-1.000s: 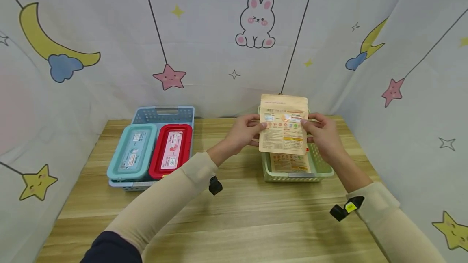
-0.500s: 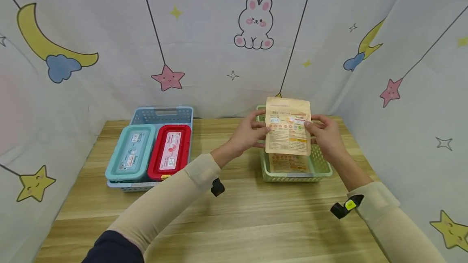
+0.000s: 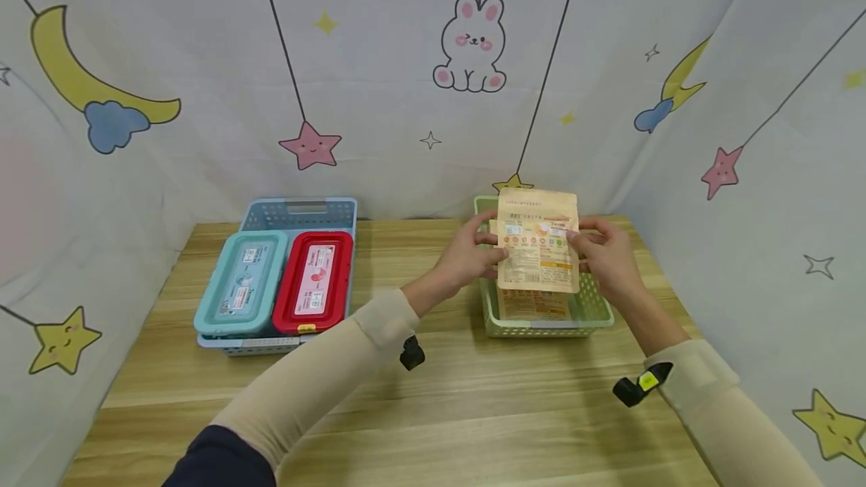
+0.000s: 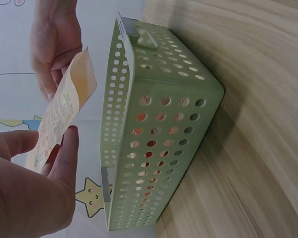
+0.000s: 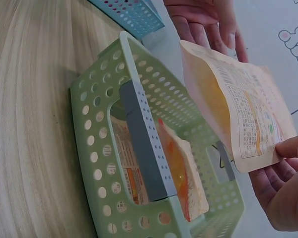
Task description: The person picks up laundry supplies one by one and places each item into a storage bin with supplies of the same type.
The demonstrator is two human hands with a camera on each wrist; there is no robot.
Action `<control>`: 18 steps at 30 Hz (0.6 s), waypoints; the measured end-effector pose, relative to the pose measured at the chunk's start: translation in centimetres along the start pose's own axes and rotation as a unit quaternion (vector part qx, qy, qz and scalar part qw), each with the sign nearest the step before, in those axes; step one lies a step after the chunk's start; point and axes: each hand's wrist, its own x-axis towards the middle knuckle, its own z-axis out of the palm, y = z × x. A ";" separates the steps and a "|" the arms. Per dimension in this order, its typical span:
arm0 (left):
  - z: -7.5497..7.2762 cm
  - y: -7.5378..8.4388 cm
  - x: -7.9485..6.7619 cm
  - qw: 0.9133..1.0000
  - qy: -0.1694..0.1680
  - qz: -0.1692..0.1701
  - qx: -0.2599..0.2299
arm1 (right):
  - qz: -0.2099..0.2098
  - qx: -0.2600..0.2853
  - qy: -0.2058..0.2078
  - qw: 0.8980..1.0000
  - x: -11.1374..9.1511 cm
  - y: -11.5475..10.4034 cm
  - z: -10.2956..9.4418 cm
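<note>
Both hands hold a cream-coloured food pouch (image 3: 539,246) upright over the green basket (image 3: 534,331), its printed side facing the head camera. My left hand (image 3: 467,255) pinches the left edge between thumb and fingers. At the opposite edge, my right hand (image 3: 607,255) has its thumb on the print and its fingers behind. The right wrist view shows the pouch's bottom fold (image 5: 208,94) spread apart, above the basket rim. Inside the basket stand more pouches (image 5: 184,173), one with orange and red on it; in the head view the held pouch partly covers them.
A blue basket (image 3: 325,210) stands at the left of the wooden table (image 3: 433,412). On it lie a teal-lidded box (image 3: 242,284) and a red-lidded box (image 3: 315,282), side by side. A white patterned curtain (image 3: 392,96) hangs close behind both baskets.
The held pouch has moved right and slightly down, lower over the green basket. My left hand has travelled right with it; my right hand has shifted only a little. The boxes have stayed put.
</note>
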 end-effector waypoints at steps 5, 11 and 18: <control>0.3 -0.1 -0.1 1.000 -0.006 -0.021 0.007 | 0.003 -0.021 -0.005 1.000 -0.1 0.5 -0.2; 0.7 -0.3 0.1 0.999 -0.026 -0.036 0.013 | -0.006 -0.055 -0.009 0.998 0.0 1.5 -0.6; 0.9 -0.7 0.2 0.998 -0.036 -0.047 0.013 | -0.011 -0.067 -0.014 0.998 -0.1 2.1 -0.7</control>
